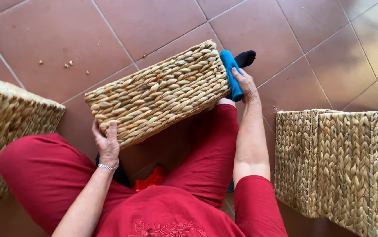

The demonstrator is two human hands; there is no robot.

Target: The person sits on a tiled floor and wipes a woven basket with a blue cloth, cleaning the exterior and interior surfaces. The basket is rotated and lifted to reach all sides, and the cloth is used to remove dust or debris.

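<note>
Head view: left hand (107, 145) gripped woven basket (162, 92) on lap; right hand (244, 83) pressed blue cloth (232, 74) on its far end. Best kept braced, short firm strokes along weave.

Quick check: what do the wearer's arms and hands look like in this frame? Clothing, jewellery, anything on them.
Both forearms are bare. The left hand has no glove; a thin silver-coloured bracelet circles its wrist. The right hand is also ungloved, with nothing visible on the wrist. A short red sleeve covers the right upper arm down to the elbow, matching the red top and trousers.
</note>
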